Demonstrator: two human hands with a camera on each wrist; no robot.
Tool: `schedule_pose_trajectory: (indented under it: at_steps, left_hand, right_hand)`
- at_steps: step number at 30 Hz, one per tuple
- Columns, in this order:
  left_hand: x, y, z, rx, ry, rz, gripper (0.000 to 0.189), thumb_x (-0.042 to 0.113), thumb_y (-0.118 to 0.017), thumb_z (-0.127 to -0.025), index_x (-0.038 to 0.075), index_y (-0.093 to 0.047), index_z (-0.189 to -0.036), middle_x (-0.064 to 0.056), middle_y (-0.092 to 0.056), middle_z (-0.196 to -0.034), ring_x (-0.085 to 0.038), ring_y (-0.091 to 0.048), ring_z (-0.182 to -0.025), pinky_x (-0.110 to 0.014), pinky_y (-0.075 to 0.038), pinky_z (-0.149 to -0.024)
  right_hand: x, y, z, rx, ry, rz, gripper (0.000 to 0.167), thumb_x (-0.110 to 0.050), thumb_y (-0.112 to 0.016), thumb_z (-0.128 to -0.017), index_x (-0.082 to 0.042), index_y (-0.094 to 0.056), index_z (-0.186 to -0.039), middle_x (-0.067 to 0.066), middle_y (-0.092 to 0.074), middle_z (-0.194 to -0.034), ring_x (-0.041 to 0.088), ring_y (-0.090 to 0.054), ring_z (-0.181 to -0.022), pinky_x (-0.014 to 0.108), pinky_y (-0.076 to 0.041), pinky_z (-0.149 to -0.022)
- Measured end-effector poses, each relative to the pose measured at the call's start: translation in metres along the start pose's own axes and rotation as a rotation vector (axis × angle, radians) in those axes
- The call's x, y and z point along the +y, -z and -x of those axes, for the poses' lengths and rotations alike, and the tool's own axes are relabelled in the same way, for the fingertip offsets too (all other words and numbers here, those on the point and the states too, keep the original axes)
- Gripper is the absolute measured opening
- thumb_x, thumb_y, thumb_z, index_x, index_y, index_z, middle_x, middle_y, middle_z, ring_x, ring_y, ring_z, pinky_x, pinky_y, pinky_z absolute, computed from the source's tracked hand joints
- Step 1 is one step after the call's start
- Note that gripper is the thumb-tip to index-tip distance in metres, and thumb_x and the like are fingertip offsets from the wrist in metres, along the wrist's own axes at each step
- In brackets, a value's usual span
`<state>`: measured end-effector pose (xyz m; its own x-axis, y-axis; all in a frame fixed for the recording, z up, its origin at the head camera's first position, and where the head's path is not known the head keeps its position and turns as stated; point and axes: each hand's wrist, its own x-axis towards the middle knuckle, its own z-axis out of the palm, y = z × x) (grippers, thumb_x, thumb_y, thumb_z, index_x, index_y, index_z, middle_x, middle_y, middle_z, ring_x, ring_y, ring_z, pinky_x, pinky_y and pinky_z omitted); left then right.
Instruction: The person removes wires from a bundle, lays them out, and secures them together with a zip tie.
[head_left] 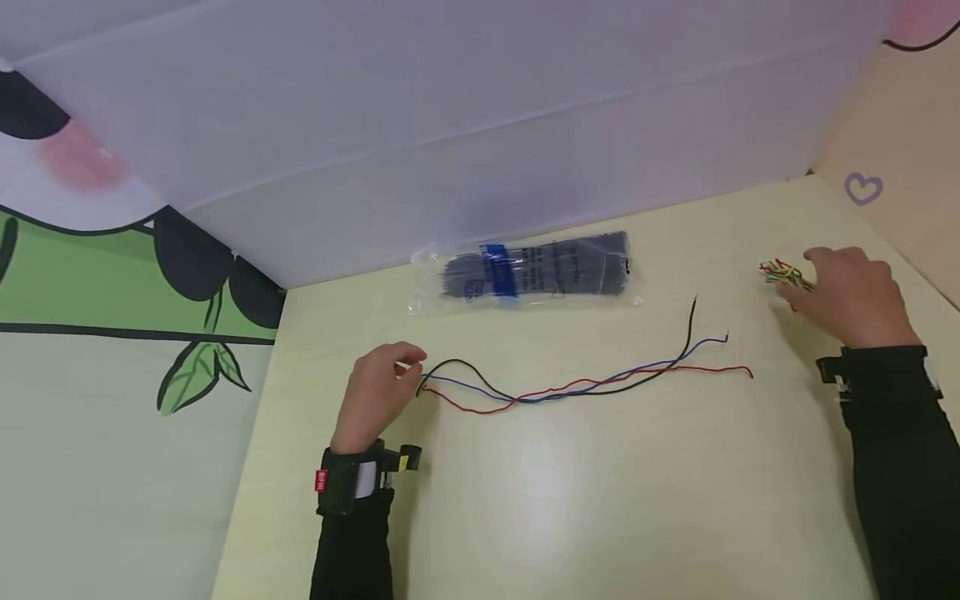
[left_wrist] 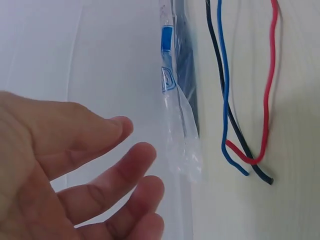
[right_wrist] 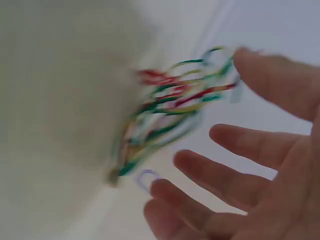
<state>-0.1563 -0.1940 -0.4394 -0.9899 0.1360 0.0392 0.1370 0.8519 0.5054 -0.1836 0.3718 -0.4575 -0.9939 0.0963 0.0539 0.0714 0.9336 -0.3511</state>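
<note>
Three thin wires lie across the table, loosely crossing: a black wire (left_wrist: pixel 240 132), a blue wire (left_wrist: pixel 225 75) and a red wire (left_wrist: pixel 272 55). Beside their left ends is my left hand (head_left: pixel 377 393), its fingers loosely bent; the left wrist view shows nothing between thumb and fingers. At the far right my right hand (head_left: pixel 858 296) reaches over a small bundle of red, yellow and green strands (head_left: pixel 785 273). In the right wrist view its fingers are spread, with the blurred bundle just off the thumb tip; whether they touch I cannot tell.
A clear plastic bag of dark grey strips (head_left: pixel 570 265) with a blue band lies behind the wires, near the back edge. A pale wall panel (head_left: pixel 480 125) rises behind the table (head_left: pixel 540 500), with printed panels at left and right.
</note>
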Motion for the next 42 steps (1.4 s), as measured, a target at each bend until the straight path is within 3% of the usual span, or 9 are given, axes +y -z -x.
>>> schedule_pose_trajectory:
  at_steps: [3,8,13,17,21,26,29,36,42]
  left_hand:
    - [0.004,0.001,0.002,0.042,-0.036,0.02,0.018,0.013,-0.061,-0.094,0.011,-0.073,-0.107,-0.005,-0.073,-0.107,-0.022,-0.066,-0.089,-0.034,-0.053,-0.072]
    - [0.012,-0.002,0.006,0.1,-0.053,0.093,0.017,0.016,-0.061,-0.095,0.014,-0.072,-0.107,-0.002,-0.073,-0.102,-0.018,-0.065,-0.085,-0.032,-0.052,-0.068]
    - [0.034,-0.013,0.004,0.134,-0.058,0.288,0.014,0.02,-0.063,-0.096,0.017,-0.072,-0.105,0.0,-0.073,-0.094,-0.016,-0.066,-0.081,-0.029,-0.053,-0.068]
    - [0.07,-0.033,-0.004,0.013,-0.148,0.52,0.016,0.024,-0.062,-0.097,0.016,-0.072,-0.106,-0.002,-0.074,-0.094,-0.02,-0.07,-0.084,-0.033,-0.058,-0.074]
    - [0.106,-0.052,-0.003,-0.176,-0.225,0.693,0.027,0.033,-0.059,-0.099,0.016,-0.068,-0.118,-0.003,-0.073,-0.105,-0.02,-0.071,-0.09,-0.041,-0.059,-0.081]
    - [0.122,-0.059,0.0,-0.173,-0.278,0.772,0.025,0.029,-0.06,-0.098,0.011,-0.068,-0.114,-0.008,-0.071,-0.103,-0.015,-0.068,-0.088,-0.032,-0.057,-0.076]
    - [0.12,-0.057,0.001,-0.198,-0.21,0.881,0.02,0.025,-0.061,-0.098,0.007,-0.068,-0.103,-0.007,-0.069,-0.095,-0.014,-0.065,-0.086,-0.027,-0.055,-0.073]
    - [0.119,-0.049,0.004,-0.362,0.013,1.381,0.021,0.024,-0.047,-0.105,0.006,-0.053,-0.094,0.001,-0.055,-0.086,-0.01,-0.049,-0.071,-0.021,-0.042,-0.06]
    - [0.117,-0.037,0.004,-0.402,0.04,1.544,0.031,0.03,-0.04,-0.107,0.01,-0.038,-0.083,0.005,-0.026,-0.07,-0.009,-0.015,-0.056,-0.024,-0.015,-0.052]
  right_hand:
    - [0.023,-0.007,-0.005,-0.143,-0.054,0.022,0.069,-0.039,-0.055,-0.096,0.015,-0.04,-0.134,0.042,-0.048,-0.116,0.059,-0.048,-0.101,0.067,-0.041,-0.079]
    - [0.02,-0.004,-0.006,-0.055,-0.027,0.004,0.025,-0.017,-0.05,-0.097,0.007,-0.054,-0.103,0.027,-0.057,-0.083,0.038,-0.052,-0.068,0.046,-0.039,-0.053]
    - [-0.032,0.017,0.015,-0.071,0.11,-0.336,0.028,-0.028,-0.041,-0.105,-0.003,-0.053,-0.1,0.011,-0.059,-0.084,0.017,-0.057,-0.068,0.03,-0.044,-0.056]
    - [-0.096,0.014,0.036,-0.254,0.318,-0.681,0.023,-0.024,-0.045,-0.105,-0.007,-0.057,-0.114,0.01,-0.067,-0.103,0.011,-0.068,-0.089,0.024,-0.057,-0.075]
    - [-0.146,-0.007,0.052,-0.472,0.443,-0.849,0.017,-0.02,-0.047,-0.105,-0.007,-0.055,-0.113,0.014,-0.065,-0.106,0.018,-0.068,-0.095,0.032,-0.058,-0.08]
    - [-0.172,-0.031,0.063,-0.596,0.464,-0.938,0.02,-0.021,-0.05,-0.104,-0.011,-0.054,-0.12,0.015,-0.061,-0.107,0.022,-0.065,-0.089,0.033,-0.056,-0.079]
    - [-0.179,-0.035,0.066,-0.55,0.481,-0.956,0.013,-0.02,-0.048,-0.104,-0.014,-0.055,-0.114,0.009,-0.058,-0.094,0.026,-0.055,-0.078,0.031,-0.049,-0.07]
    - [-0.19,-0.026,0.073,-0.333,0.528,-1.008,0.023,-0.013,-0.044,-0.105,-0.011,-0.046,-0.082,0.002,-0.037,-0.069,0.023,-0.037,-0.064,0.033,-0.035,-0.061]
    - [-0.194,-0.019,0.075,-0.399,0.543,-0.993,0.024,-0.016,-0.047,-0.104,-0.008,-0.053,-0.083,0.0,-0.044,-0.067,0.02,-0.039,-0.052,0.032,-0.038,-0.049]
